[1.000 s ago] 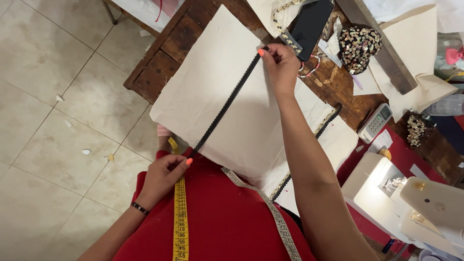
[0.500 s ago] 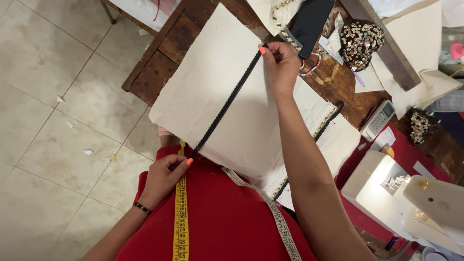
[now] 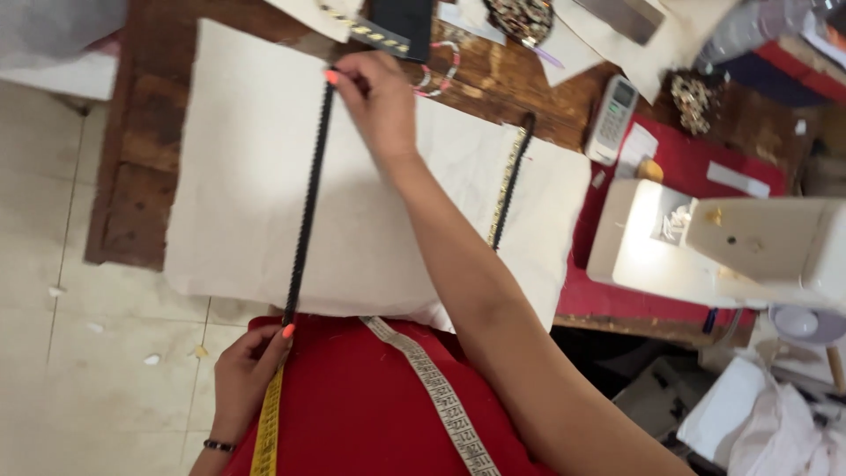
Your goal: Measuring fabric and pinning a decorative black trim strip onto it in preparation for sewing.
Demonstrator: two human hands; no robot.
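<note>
a narrow black trim strip [image 3: 307, 204] is stretched taut across a sheet of cream fabric [image 3: 238, 194] that lies on a dark wooden table [image 3: 132, 150]. the strip's long axis runs from the near edge of the fabric to its far edge, leaning slightly rightward as it goes away from the person, so its far end points toward the clutter at the back of the table and its near end points at the person's body.

the right hand [image 3: 377, 101] reaches out over the fabric and pinches the far end of the strip between thumb and fingertips, closed on it. the left hand [image 3: 242, 379] sits close to the body at the near edge of the fabric, its thumb and fingers closed on the near end of the strip, just above a yellow measuring tape [image 3: 267, 427] that hangs down the front of the red garment [image 3: 352, 405]. a second, whitish measuring tape [image 3: 432, 392] crosses the red garment diagonally.

a second dark trim strip [image 3: 511, 181] lies on the right part of the cream fabric, well apart from the held one and roughly parallel to it. to the right stands a white sewing machine [image 3: 731, 242] on a red cloth [image 3: 696, 163], with a small calculator [image 3: 612, 119] near it. beaded pieces [image 3: 520, 13] lie at the far edge of the table.
</note>
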